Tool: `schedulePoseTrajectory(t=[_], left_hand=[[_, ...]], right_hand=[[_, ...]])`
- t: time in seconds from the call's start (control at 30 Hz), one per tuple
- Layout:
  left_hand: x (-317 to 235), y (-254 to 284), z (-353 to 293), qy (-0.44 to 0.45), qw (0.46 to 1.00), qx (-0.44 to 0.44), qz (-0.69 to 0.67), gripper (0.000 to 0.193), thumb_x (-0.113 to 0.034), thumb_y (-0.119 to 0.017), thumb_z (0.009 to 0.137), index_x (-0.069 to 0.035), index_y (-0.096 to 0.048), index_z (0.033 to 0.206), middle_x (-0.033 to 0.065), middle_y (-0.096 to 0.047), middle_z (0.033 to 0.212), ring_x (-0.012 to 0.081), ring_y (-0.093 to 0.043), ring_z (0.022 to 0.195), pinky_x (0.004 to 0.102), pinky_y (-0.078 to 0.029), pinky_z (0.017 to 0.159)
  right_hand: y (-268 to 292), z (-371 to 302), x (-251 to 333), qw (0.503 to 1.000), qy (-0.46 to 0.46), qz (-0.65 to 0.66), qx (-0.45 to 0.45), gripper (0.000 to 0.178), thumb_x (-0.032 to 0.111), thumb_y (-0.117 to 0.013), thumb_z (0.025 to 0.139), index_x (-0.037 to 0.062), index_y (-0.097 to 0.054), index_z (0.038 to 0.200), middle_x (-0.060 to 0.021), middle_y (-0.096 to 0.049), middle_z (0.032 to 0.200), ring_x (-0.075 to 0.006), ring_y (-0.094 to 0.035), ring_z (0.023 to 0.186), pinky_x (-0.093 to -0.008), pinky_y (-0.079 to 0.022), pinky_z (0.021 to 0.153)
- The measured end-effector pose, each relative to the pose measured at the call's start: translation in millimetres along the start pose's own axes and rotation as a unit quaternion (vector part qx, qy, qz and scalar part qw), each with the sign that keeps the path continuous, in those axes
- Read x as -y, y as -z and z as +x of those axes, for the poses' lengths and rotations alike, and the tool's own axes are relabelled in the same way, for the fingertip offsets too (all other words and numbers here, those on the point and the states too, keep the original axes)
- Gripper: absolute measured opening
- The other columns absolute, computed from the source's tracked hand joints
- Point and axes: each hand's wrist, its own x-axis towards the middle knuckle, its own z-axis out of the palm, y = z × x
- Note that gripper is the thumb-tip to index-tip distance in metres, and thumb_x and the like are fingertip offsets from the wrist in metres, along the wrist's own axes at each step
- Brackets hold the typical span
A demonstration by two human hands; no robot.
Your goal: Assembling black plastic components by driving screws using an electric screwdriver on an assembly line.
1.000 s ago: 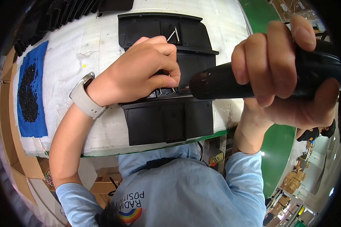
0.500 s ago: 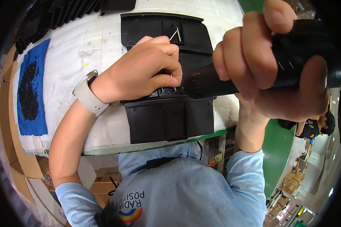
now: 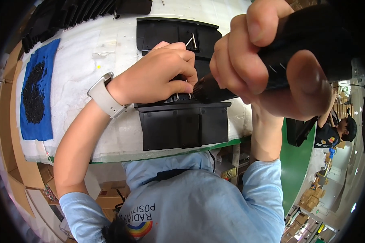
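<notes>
My right hand (image 3: pixel 243 60) is wrapped around a thick black cylindrical tool (image 3: pixel 286 52), which looks like a power screwdriver. Its narrower nose points left and down, ending beside my left fingertips; the tip itself cannot be made out. My left hand (image 3: pixel 156 73), with a pale-strapped watch at the wrist, has thumb and fingers pinched low over a black plastic panel assembly (image 3: pixel 170 127). Thin metal pins stand by the thumb tip, and whatever the fingers hold is hidden. Farther up the assembly, two more silvery metal pins (image 3: pixel 191 41) lie in a recess.
A blue cloth (image 3: pixel 48 85) bearing a heap of small black pieces (image 3: pixel 35 95) lies at the left of the white-covered table (image 3: pixel 113 44). Black plastic panels (image 3: pixel 69 16) are stacked at the far left. Another person (image 3: pixel 332 133) is off to the right, beyond a green floor (image 3: pixel 294 162).
My right hand and the tool have shifted left and slightly up in the picture. The table and panels appear slightly farther right. My left hand keeps its pinch at the same spot on the assembly.
</notes>
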Motion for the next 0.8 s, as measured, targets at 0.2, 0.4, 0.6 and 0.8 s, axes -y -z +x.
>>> schedulePoseTrajectory(t=[0.2, 0.4, 0.6, 0.8], left_hand=[[5.7, 1.2, -0.2, -0.030, 0.999, -0.007, 0.031, 0.007, -0.012, -0.069, 0.076, -0.008, -0.066, 0.071, -0.0006, -0.055, 0.074, 0.0184, -0.050, 0.084, 0.0337, -0.036, 0.083], [5.7, 5.5, 3.5, -0.035, 0.997, 0.019, 0.067, 0.004, -0.013, -0.070, 0.073, -0.014, -0.066, 0.071, -0.0006, -0.055, 0.075, 0.0177, -0.053, 0.084, 0.0324, -0.036, 0.081], [-12.0, 47.1, -12.5, -0.007, 0.986, -0.147, 0.076, 0.009, -0.008, -0.064, 0.082, -0.003, -0.063, 0.089, 0.0101, -0.057, 0.086, 0.0256, -0.058, 0.083, 0.0337, -0.046, 0.075], [13.5, 134.8, -132.9, 0.412, 0.652, -0.254, 0.583, 0.011, -0.012, -0.067, 0.076, -0.002, -0.062, 0.075, 0.0138, -0.063, 0.082, 0.0338, -0.063, 0.074, 0.0431, -0.050, 0.061]], right_hand=[[-4.1, 4.4, 0.4, 1.000, -0.016, -0.020, -0.007, 0.047, 0.040, -0.058, 0.087, 0.0041, -0.044, 0.114, 0.0013, -0.048, 0.066, -0.0108, -0.045, 0.048, -0.0293, -0.039, 0.056], [-14.1, 10.6, -4.9, 0.996, 0.017, 0.091, 0.005, 0.047, 0.041, -0.059, 0.087, 0.0048, -0.044, 0.113, 0.0017, -0.047, 0.065, -0.0108, -0.046, 0.048, -0.0286, -0.039, 0.055], [12.2, 0.4, 21.7, 0.974, 0.158, 0.157, -0.029, 0.038, 0.036, -0.058, 0.089, 0.0067, -0.045, 0.109, 0.0008, -0.048, 0.067, -0.0106, -0.049, 0.052, -0.0293, -0.043, 0.063], [3.7, -6.2, 25.0, 0.972, 0.157, 0.154, -0.086, 0.035, 0.030, -0.064, 0.084, 0.0068, -0.043, 0.100, 0.0015, -0.048, 0.062, -0.0084, -0.046, 0.045, -0.0261, -0.041, 0.055]])
